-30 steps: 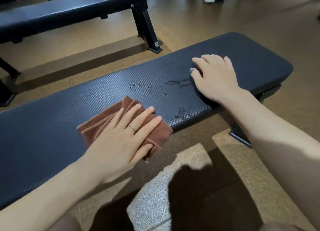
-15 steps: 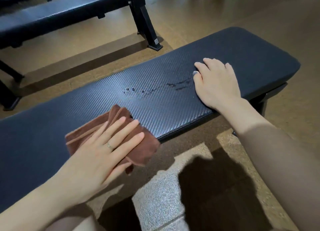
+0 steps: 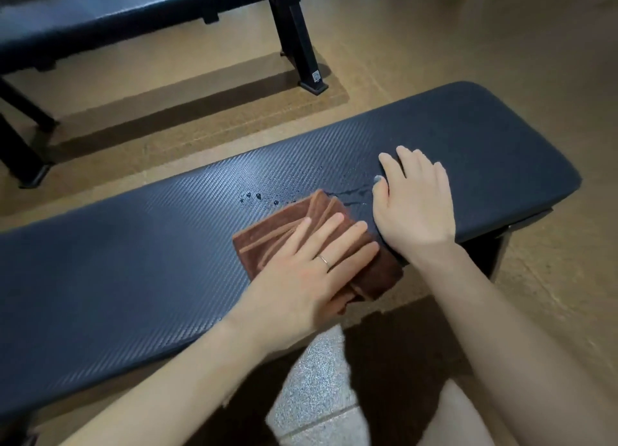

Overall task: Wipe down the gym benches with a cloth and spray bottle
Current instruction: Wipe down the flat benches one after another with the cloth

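pressing brown cloth (image 3: 294, 241) flat on bench (image 3: 133, 261), left hand (image 3: 301, 278).

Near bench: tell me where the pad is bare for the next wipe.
Bare pad runs from the cloth to the near bench left end, and beyond the right hand to the rounded end. Crowded mid-pad: left hand on cloth, droplets, right hand close beside.

arms: bare, no sleeves | left hand (image 3: 301, 271): thin ring (image 3: 323, 261) | thumbnail: grey polish
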The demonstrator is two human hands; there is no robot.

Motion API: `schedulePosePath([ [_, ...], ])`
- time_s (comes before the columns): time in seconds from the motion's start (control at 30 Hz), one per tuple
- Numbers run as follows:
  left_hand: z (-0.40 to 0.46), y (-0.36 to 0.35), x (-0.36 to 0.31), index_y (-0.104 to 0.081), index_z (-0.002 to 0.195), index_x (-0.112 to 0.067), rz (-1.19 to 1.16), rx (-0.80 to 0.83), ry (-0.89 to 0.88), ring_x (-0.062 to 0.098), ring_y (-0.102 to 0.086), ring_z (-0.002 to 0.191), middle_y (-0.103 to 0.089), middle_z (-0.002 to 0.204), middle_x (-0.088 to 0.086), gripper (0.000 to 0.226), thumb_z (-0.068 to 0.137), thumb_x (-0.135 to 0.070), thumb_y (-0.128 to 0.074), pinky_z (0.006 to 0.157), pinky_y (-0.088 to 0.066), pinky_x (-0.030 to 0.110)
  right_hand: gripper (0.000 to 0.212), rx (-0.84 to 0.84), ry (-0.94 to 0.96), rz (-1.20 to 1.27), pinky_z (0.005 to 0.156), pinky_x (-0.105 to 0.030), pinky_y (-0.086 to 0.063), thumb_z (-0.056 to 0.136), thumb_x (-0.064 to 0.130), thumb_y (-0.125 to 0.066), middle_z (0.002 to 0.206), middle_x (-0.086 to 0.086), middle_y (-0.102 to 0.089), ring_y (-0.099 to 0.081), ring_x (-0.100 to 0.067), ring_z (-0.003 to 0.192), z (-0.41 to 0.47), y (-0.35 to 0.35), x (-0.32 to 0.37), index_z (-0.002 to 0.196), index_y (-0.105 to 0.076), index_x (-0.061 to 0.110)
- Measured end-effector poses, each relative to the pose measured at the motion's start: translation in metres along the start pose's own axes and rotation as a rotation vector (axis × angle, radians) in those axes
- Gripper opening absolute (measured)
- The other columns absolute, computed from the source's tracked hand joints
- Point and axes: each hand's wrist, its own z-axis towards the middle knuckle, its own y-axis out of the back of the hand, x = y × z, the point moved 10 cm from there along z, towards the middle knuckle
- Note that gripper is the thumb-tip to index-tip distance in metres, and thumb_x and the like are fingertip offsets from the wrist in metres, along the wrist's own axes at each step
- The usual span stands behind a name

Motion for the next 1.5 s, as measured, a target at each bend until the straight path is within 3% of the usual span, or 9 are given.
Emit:
schedulePosePath([
  [0.13, -0.053, 0.000, 0.026, -0.020, 0.164, -0.028, 0.033, 0.015, 0.067, 0.030, -0.012, 0.159, -0.013, 0.173, 0.002, 0.069, 0.103, -0.053, -0.042, 0.123, -0.024, 0.059, 0.059, -0.003, 0.000, -0.003, 0.120, -0.056, -0.026, 0.100, 0.037, -0.024, 0.156, -0.013, -0.045, -0.037, -0.034, 0.146, -0.003, 0.000, 0.002, 0.148, -0.050, 0.014],
  [0.23, -0.068, -0.001, 0.045, -0.019, 0.164, -0.034, -0.071, 0.029, 0.160, 0.023, -0.007, 0.160, -0.010, 0.173, -0.007, 0.066, 0.105, -0.060, -0.035, 0.124, -0.018, 0.056, 0.056, -0.016, -0.006, 0.005, 0.120, -0.057, -0.028, 0.100, 0.035, -0.028, 0.154, -0.014, -0.048, -0.040, -0.036, 0.145, -0.003, 0.000, 0.000, 0.146, -0.052, 0.014],
  [0.43, -0.006, -0.002, 0.072, -0.018, 0.161, -0.043, -0.148, 0.010, 0.274, 0.017, -0.005, 0.159, -0.011, 0.172, -0.014, 0.063, 0.103, -0.065, -0.026, 0.127, -0.008, 0.053, 0.055, -0.126, 0.012, -0.081, 0.117, -0.055, -0.032, 0.106, 0.034, -0.021, 0.150, -0.015, -0.053, -0.047, -0.036, 0.140, -0.007, 0.006, 0.003, 0.142, -0.058, 0.014],
  [0.7, 0.048, 0.004, 0.142, -0.022, 0.160, -0.044, -0.194, -0.017, 0.268, 0.015, -0.010, 0.158, -0.019, 0.170, -0.013, 0.062, 0.101, -0.065, -0.024, 0.127, -0.008, 0.049, 0.048, -0.175, -0.002, 0.028, 0.120, -0.054, -0.030, 0.102, 0.031, -0.040, 0.152, -0.012, -0.051, -0.044, -0.032, 0.144, -0.009, 0.003, -0.005, 0.143, -0.058, 0.016],
  [0.9, 0.056, 0.001, 0.225, -0.030, 0.154, -0.043, -0.322, -0.007, 0.456, 0.031, -0.047, 0.137, -0.046, 0.153, 0.004, 0.053, 0.104, -0.060, -0.031, 0.110, -0.040, 0.052, 0.057, 0.017, -0.042, 0.014, 0.126, -0.048, -0.018, 0.104, 0.040, -0.022, 0.163, -0.005, -0.037, -0.029, -0.026, 0.152, -0.004, -0.005, -0.006, 0.153, -0.045, 0.022],
  [1.07, 0.025, 0.001, 0.234, -0.026, 0.152, -0.047, -0.316, -0.004, 0.412, 0.032, -0.051, 0.131, -0.050, 0.145, 0.005, 0.049, 0.105, -0.057, -0.032, 0.098, -0.044, 0.052, 0.050, -0.028, -0.046, 0.042, 0.126, -0.047, -0.020, 0.105, 0.035, -0.031, 0.159, -0.006, -0.043, -0.033, -0.026, 0.150, -0.006, -0.002, -0.006, 0.149, -0.051, 0.021],
  [1.2, -0.011, -0.007, 0.270, -0.031, 0.146, -0.043, -0.319, 0.049, 0.526, 0.032, -0.055, 0.128, -0.055, 0.142, 0.005, 0.046, 0.104, -0.060, -0.029, 0.091, -0.046, 0.053, 0.048, -0.069, -0.045, 0.019, 0.122, -0.052, -0.027, 0.103, 0.031, -0.037, 0.155, -0.009, -0.049, -0.040, -0.029, 0.146, -0.006, 0.004, -0.001, 0.144, -0.057, 0.017],
  [1.33, 0.030, 0.001, 0.251, -0.041, 0.130, -0.023, -0.264, 0.022, 0.523, 0.039, -0.060, 0.117, -0.061, 0.131, 0.017, 0.041, 0.106, -0.054, -0.026, 0.087, -0.044, 0.049, 0.049, -0.059, -0.020, -0.053, 0.122, -0.052, -0.027, 0.105, 0.033, -0.036, 0.155, -0.010, -0.048, -0.040, -0.030, 0.145, -0.005, 0.005, 0.007, 0.146, -0.056, 0.016],
  [1.5, 0.153, 0.003, 0.187, -0.043, 0.128, -0.015, -0.330, 0.021, 0.415, 0.041, -0.058, 0.117, -0.057, 0.129, 0.019, 0.045, 0.107, -0.051, -0.025, 0.091, -0.043, 0.051, 0.046, -0.102, -0.029, -0.018, 0.121, -0.054, -0.028, 0.104, 0.028, -0.037, 0.152, -0.011, -0.052, -0.043, -0.031, 0.143, -0.005, 0.004, 0.002, 0.142, -0.059, 0.014],
])
